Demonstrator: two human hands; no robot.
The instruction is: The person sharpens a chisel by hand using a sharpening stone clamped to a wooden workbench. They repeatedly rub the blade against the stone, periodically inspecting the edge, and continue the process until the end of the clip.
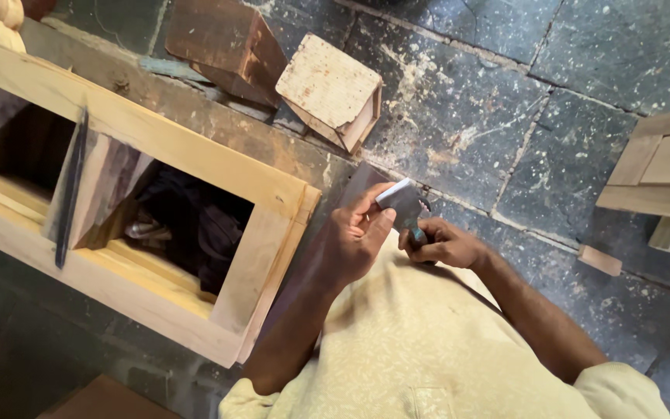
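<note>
Both hands meet over my cream shirt at the middle of the view. My left hand [354, 242] pinches the upper end of a small flat grey metal piece [402, 203] with a pale top edge. My right hand [445, 245] grips the lower end of the same piece, fingers curled around it. The piece is held just right of the corner of a pale wooden frame [195, 159] that lies across the left side.
A thin dark bar [71, 194] rests across the frame's opening, with dark objects inside it. Two wooden blocks [329, 87] [226, 39] sit on the dark stone floor [505, 101] at the top. A wooden panel [661, 167] and a small offcut [600, 260] lie at right.
</note>
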